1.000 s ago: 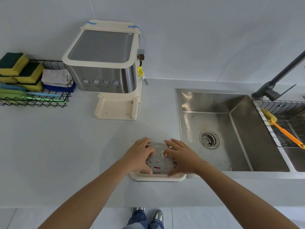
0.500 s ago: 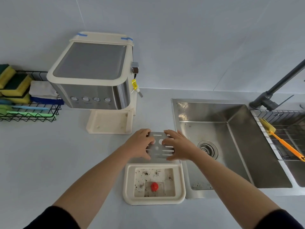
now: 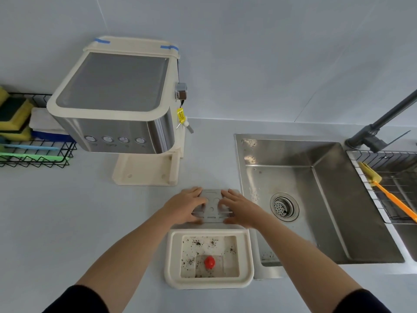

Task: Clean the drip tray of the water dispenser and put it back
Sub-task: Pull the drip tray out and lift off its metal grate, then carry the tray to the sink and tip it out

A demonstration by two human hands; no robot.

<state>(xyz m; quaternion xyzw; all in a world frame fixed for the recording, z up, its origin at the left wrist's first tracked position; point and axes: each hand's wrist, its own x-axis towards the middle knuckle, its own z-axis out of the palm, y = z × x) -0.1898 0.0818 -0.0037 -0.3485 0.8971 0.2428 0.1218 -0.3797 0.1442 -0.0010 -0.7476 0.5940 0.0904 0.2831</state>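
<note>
Holds metal grate [image 3: 212,205] by both ends with left hand [image 3: 184,207] and right hand [image 3: 240,208], fingers across top, thumbs at near edge. Finds drip tray [image 3: 172,256] uncovered on countertop [image 3: 90,211], just beside sink [image 3: 327,199], dirt-speckled.

Pale grey worktop [image 3: 67,211]: cream-and-steel water dispenser [image 3: 112,102] at the back edge, black wire basket [image 3: 56,152] at the left edge, cream rectangular drip tray [image 3: 172,256] (dark specks inside) near the front edge.

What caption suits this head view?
Left hand and right hand hold a metal grate by its sides, beyond the dirty drip tray, beside the sink.
</note>
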